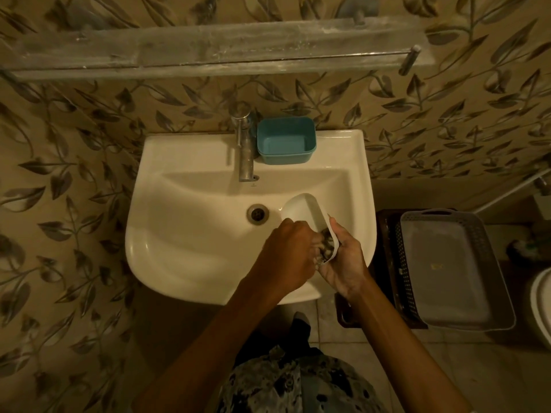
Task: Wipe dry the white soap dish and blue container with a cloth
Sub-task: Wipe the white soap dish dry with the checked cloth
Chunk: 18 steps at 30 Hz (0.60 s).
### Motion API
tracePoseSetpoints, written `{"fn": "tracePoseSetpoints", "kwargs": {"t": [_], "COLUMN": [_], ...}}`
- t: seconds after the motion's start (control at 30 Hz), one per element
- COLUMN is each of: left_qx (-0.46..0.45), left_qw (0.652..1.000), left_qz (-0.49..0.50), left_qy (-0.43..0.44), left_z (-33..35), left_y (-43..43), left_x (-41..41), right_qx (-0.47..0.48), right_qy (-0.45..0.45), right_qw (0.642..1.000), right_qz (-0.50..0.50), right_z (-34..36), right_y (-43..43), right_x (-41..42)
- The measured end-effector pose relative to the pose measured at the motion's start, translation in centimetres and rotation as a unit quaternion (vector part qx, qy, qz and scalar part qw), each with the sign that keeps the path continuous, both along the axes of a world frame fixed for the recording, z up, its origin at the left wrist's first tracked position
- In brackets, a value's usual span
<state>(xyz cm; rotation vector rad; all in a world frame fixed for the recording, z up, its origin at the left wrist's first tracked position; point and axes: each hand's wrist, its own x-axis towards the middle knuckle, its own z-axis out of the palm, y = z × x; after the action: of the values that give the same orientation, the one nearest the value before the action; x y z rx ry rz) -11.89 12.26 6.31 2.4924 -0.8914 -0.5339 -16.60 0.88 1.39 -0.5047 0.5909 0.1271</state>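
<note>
White plastic, smooth and a little shiny, makes the white soap dish [301, 208], a long shallow tray with rounded corners. It is held tilted over the right part of the sink [185, 234], not touching the basin as far as I can see. The right hand [347, 263] grips its near end from below, with the thumb on the rim. The left hand [286, 254] is curled around a dark patterned cloth [326, 248] and presses it into the near end of the dish. I judge that the task is about in its first half: the dish is being wiped now, and I cannot tell how dry it is. The blue container [286, 141] stands apart on the back ledge of the sink, just beside the metal tap [246, 150]. It is a rectangular tub with soft corners and a matt surface, and no hand touches it, so it probably waits for its turn. The sink itself is glossy ceramic with a round metal drain [257, 214].
</note>
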Motion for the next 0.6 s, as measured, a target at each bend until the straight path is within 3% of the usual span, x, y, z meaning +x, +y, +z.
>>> {"fn": "tracePoseSetpoints", "kwargs": {"t": [0.1, 0.23, 0.4, 0.6], "left_qx": [-0.016, -0.001, -0.053, 0.021], "left_qw": [0.999, 0.990, 0.957, 0.964], "left_qz": [-0.017, 0.012, 0.136, 0.127], "left_qy": [-0.022, -0.142, -0.249, -0.233], "left_z": [0.4, 0.6, 0.0, 1.0], "left_y": [0.2, -0.1, 0.5, 0.5], "left_x": [-0.1, 0.4, 3.4, 2.9], "right_qx": [0.009, 0.052, 0.039, -0.029], "right_qy": [-0.007, -0.020, -0.042, -0.058], "right_qw": [1.000, 0.998, 0.998, 0.998], "right_qz": [-0.005, -0.001, 0.001, 0.006], "right_z": [0.1, 0.6, 1.0, 1.2], "right_y": [0.1, 0.8, 1.6, 1.5], "right_x": [0.1, 0.4, 0.9, 2.0]}}
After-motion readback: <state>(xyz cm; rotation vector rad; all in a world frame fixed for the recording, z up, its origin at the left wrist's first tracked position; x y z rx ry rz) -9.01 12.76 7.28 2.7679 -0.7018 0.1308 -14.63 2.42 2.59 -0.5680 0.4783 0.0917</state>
